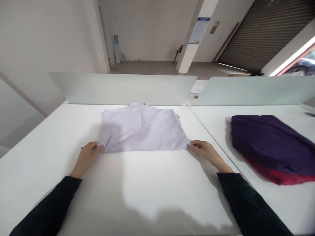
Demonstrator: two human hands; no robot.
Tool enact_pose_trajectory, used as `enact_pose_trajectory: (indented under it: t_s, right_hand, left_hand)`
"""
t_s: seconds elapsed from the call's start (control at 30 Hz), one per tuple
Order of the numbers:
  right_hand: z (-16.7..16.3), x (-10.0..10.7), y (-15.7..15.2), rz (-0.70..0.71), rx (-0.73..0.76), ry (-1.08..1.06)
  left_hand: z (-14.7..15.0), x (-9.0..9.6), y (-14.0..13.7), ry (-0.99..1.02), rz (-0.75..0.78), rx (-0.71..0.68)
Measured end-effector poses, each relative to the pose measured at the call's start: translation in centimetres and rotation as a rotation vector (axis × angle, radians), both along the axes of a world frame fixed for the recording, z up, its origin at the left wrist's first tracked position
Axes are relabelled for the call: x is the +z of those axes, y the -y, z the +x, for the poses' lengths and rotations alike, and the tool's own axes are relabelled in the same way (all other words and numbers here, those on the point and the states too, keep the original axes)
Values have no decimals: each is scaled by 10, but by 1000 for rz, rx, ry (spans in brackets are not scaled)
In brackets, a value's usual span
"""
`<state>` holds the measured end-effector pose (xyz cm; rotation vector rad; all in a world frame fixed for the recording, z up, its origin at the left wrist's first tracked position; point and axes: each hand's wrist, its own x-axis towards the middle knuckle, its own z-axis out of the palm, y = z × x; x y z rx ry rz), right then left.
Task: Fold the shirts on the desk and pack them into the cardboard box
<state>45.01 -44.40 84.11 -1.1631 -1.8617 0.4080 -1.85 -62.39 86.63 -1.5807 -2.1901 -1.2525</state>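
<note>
Folded lilac shirt, mid worktop: left hand and right hand each pinch a near corner, grip closed, keeping the fold edge taut and square.

A folded shirt lies on the table at 12 o'clock between my left hand and right hand, with 2 stacked garments at 2 o'clock and partitions behind.

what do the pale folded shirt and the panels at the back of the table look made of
Pale lilac folded shirt: thin woven fabric, likely cotton or a blend; fine stripes, soft creases, matte. Upright divider panels: probably frosted glass or acrylic; smooth, translucent grey-green, rounded corners. Both hands, left hand and right hand, touch the shirt's near corners.
</note>
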Motion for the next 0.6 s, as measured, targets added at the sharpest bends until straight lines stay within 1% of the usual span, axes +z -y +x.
enact_pose_trajectory:
  t_s: [0.17, 0.27, 0.4, 0.5, 0.6]
  right_hand:
    - [-3, -9, -3, 40, 24, -106]
    - [-7, -9, -2, 68, 22, -167]
    - [-14, -7, -1, 99, 4, -133]
    - [-12, -7, -3, 87, 12, -132]
    - [-4, -8, -3, 41, 75, -110]
  left_hand:
    - [5, -8, -2, 22, 133, 35]
    - [7, -11, -2, 84, 158, 32]
    - [8, -13, -1, 115, 162, -8]
    - [9, -13, -2, 92, 191, 26]
    - [7, -12, -1, 66, 236, 64]
